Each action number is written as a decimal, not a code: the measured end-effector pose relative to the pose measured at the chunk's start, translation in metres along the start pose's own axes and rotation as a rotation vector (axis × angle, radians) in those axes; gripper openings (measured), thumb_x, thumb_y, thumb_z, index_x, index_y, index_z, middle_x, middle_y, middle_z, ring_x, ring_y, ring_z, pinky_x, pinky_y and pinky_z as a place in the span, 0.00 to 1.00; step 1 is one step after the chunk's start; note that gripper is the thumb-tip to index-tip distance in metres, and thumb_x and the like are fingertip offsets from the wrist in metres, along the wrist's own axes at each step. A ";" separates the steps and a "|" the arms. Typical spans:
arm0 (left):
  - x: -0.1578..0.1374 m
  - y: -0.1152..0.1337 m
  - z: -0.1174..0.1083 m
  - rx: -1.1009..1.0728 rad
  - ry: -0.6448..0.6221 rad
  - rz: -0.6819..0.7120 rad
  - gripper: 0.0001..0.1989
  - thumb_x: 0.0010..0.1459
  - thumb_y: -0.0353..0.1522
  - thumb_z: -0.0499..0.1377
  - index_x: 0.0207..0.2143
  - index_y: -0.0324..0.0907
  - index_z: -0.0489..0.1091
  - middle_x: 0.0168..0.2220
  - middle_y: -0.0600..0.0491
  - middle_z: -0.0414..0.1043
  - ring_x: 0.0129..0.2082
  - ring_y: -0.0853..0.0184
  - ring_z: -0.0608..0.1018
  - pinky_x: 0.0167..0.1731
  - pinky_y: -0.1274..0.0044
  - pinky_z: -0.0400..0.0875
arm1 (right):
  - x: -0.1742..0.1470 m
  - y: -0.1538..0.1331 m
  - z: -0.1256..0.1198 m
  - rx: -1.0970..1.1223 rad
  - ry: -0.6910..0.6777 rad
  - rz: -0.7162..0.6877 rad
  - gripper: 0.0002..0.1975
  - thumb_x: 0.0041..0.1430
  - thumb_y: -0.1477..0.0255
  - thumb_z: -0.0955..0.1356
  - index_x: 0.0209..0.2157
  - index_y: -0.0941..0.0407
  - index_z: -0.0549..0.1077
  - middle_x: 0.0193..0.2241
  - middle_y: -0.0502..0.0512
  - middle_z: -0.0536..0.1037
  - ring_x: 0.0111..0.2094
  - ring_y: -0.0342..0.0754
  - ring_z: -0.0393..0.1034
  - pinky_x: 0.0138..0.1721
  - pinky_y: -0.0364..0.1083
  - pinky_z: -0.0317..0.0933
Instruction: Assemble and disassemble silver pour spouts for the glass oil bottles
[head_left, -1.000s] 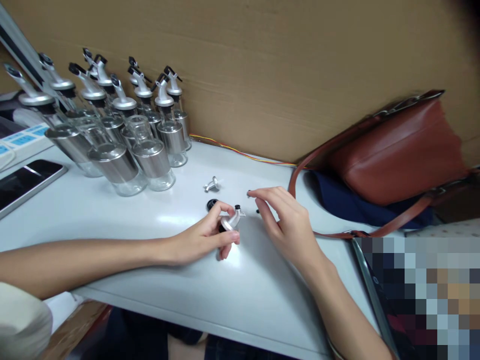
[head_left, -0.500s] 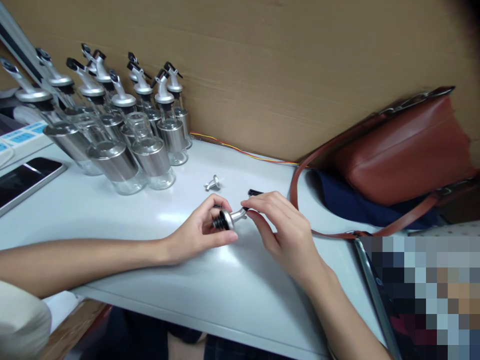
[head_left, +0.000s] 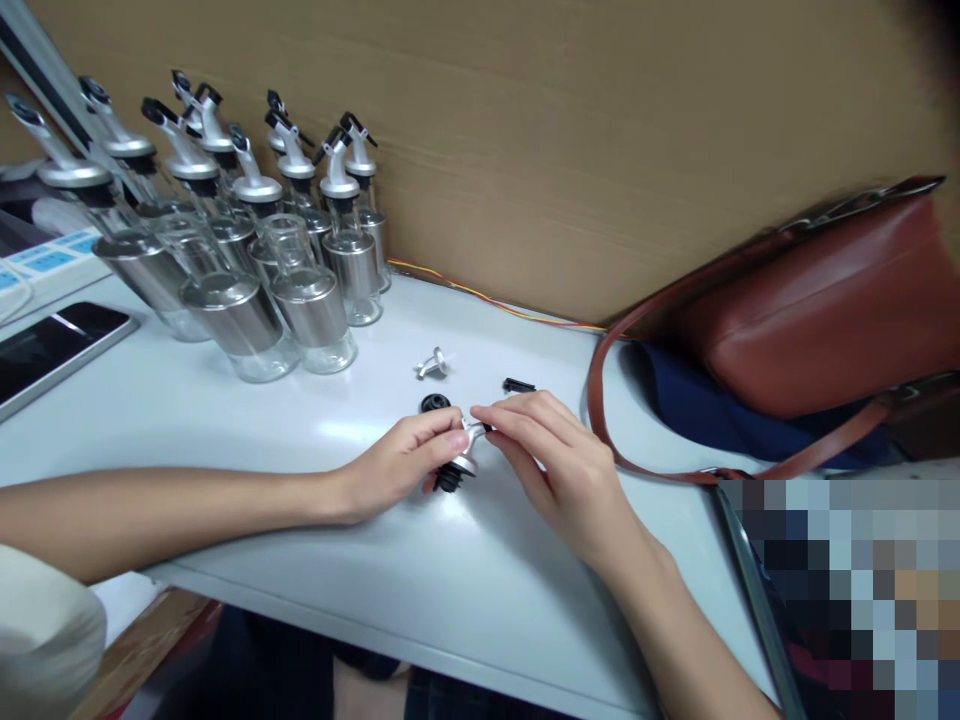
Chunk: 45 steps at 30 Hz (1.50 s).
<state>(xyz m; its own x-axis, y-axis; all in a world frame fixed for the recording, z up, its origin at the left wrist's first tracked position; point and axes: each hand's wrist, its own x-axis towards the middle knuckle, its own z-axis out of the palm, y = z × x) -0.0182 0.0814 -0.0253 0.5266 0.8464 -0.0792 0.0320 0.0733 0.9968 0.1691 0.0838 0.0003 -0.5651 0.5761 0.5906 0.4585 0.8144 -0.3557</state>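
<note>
My left hand (head_left: 405, 452) is closed around a silver bottle pourer (head_left: 466, 464), thumb and fingers at its neck. The pourer's black ribbed stopper (head_left: 448, 478) points down toward the table. At the spout's tip, my right hand (head_left: 566, 455) pinches a small black cap (head_left: 487, 427); the fingers partly cover it. A round black stopper piece (head_left: 435, 403) lies just behind my left fingers. Farther back on the table is another silver pourer top (head_left: 432, 364), lying on its side. A small black cap piece (head_left: 518, 385) rests behind my right fingers.
Several glass bottles with steel sleeves (head_left: 311, 305) stand at the back left, most with pourers fitted, two open-necked in front. A phone (head_left: 64, 345) and a power strip (head_left: 52, 262) are at the left. A brown leather bag (head_left: 817, 330) sits at the right, before a cardboard wall (head_left: 525, 150).
My left hand has turned the pourer so its stopper points down, and its thumb now lies over the neck. The round black stopper piece has come into view behind the fingers.
</note>
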 end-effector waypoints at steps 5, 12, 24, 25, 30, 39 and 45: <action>0.000 0.001 0.000 -0.107 -0.070 0.005 0.21 0.57 0.51 0.52 0.30 0.41 0.57 0.25 0.59 0.61 0.22 0.73 0.66 0.27 0.77 0.62 | -0.002 0.002 0.002 -0.068 -0.028 0.006 0.12 0.66 0.78 0.60 0.46 0.56 0.70 0.36 0.59 0.77 0.38 0.49 0.70 0.38 0.49 0.66; -0.001 -0.003 0.000 -0.066 -0.204 -0.008 0.22 0.54 0.50 0.58 0.34 0.41 0.58 0.20 0.61 0.63 0.19 0.73 0.66 0.23 0.79 0.61 | -0.007 0.006 0.005 -0.131 -0.096 -0.026 0.11 0.67 0.78 0.58 0.46 0.58 0.68 0.36 0.59 0.76 0.39 0.50 0.67 0.39 0.49 0.62; -0.005 -0.003 0.001 0.058 -0.177 0.014 0.19 0.56 0.47 0.56 0.30 0.40 0.61 0.17 0.61 0.58 0.18 0.74 0.60 0.20 0.80 0.54 | -0.002 0.002 0.001 -0.238 -0.213 -0.018 0.15 0.67 0.80 0.54 0.41 0.58 0.70 0.26 0.54 0.70 0.30 0.48 0.58 0.32 0.46 0.53; -0.005 -0.003 0.001 0.061 -0.173 0.014 0.19 0.56 0.47 0.56 0.30 0.40 0.61 0.17 0.61 0.57 0.18 0.74 0.59 0.20 0.80 0.54 | -0.003 0.002 0.001 -0.239 -0.214 -0.017 0.15 0.67 0.80 0.55 0.41 0.58 0.70 0.26 0.54 0.69 0.30 0.48 0.58 0.32 0.46 0.53; -0.005 -0.001 0.000 0.075 -0.161 0.015 0.16 0.55 0.44 0.56 0.30 0.40 0.62 0.18 0.62 0.56 0.19 0.75 0.58 0.20 0.81 0.54 | -0.003 0.002 0.001 -0.247 -0.226 -0.013 0.15 0.66 0.81 0.54 0.39 0.58 0.69 0.24 0.52 0.67 0.29 0.48 0.56 0.31 0.45 0.52; -0.005 0.001 0.001 0.133 -0.140 0.066 0.10 0.53 0.37 0.56 0.26 0.40 0.61 0.20 0.61 0.57 0.20 0.76 0.58 0.21 0.81 0.55 | -0.002 -0.004 0.001 -0.223 -0.205 -0.014 0.12 0.65 0.81 0.56 0.31 0.57 0.67 0.24 0.52 0.65 0.28 0.47 0.54 0.30 0.45 0.50; -0.004 0.001 0.002 0.155 -0.111 0.051 0.09 0.52 0.36 0.56 0.26 0.40 0.61 0.20 0.61 0.58 0.21 0.75 0.59 0.23 0.81 0.57 | -0.002 -0.004 0.001 -0.177 -0.207 0.018 0.12 0.64 0.80 0.57 0.28 0.56 0.65 0.24 0.51 0.65 0.27 0.46 0.54 0.31 0.45 0.49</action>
<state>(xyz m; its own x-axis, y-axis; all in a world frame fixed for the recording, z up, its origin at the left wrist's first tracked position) -0.0183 0.0768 -0.0238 0.6209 0.7831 -0.0356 0.1292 -0.0574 0.9899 0.1679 0.0796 -0.0002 -0.6754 0.6073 0.4184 0.5721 0.7895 -0.2223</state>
